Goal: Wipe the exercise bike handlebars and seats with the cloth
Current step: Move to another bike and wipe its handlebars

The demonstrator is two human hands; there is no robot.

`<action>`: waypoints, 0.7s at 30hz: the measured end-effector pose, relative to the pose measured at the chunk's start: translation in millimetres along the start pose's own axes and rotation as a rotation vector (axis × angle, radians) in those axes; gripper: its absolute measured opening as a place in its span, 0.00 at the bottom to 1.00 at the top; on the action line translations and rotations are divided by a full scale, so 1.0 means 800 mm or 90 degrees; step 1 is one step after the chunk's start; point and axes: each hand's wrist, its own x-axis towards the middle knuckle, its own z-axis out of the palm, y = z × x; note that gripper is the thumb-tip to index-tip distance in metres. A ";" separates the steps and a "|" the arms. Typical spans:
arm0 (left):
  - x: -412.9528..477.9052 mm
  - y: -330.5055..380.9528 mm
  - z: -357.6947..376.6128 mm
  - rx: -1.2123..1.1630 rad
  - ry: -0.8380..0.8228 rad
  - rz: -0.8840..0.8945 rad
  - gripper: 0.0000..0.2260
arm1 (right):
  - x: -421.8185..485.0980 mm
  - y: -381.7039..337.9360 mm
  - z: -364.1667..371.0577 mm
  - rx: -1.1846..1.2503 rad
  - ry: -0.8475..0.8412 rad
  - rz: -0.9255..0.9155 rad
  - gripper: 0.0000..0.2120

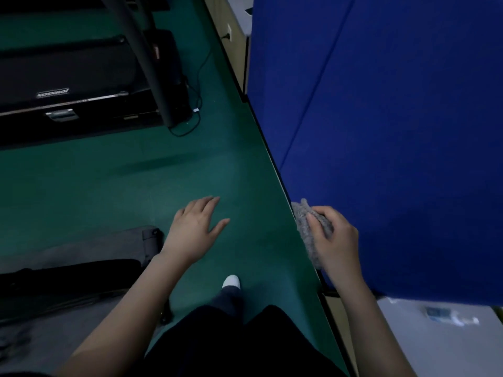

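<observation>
- Looking straight down, I see a dull green floor (190, 172) filling the middle of the view, dimly lit.
- A tall blue partition (394, 118) takes up the whole right side, its foot running diagonally from upper middle to lower right.
- A black treadmill (68, 77) lies at upper left, with a grey post (152, 63) rising from it and a thin cable (200, 77) trailing beside it on the floor.
- A low dark machine base (68, 270) sits at lower left, just beside my left forearm. I cannot tell what machine it belongs to.
- No bike handlebar or seat shows anywhere, so the surfaces I have to wipe are out of view.
- My left hand (196, 227) hangs over bare floor, fingers straight and spread, holding nothing.
- My right hand (337, 240) hovers close to the partition, fingers and thumb curled round the cloth (301, 223).
- That cloth is grey, fuzzy and bunched. Its long axis runs from beyond my fingertips down under my palm, roughly along the partition's foot.
- One white shoe tip (231, 281) points forward between my arms.
- As I judge it, the machines lie to my left while the cloth is on my right, against the partition. So my empty hand is the nearer one, and the cloth hand must cross over or I must turn.
</observation>
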 end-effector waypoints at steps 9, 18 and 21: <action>0.093 -0.034 -0.025 -0.008 0.026 -0.084 0.26 | 0.143 -0.031 0.044 -0.008 -0.071 -0.056 0.03; 0.194 -0.063 -0.042 -0.023 0.085 -0.275 0.24 | 0.332 -0.065 0.100 0.011 -0.195 -0.149 0.05; 0.243 -0.055 -0.055 -0.017 0.097 -0.302 0.25 | 0.401 -0.078 0.109 0.009 -0.218 -0.180 0.07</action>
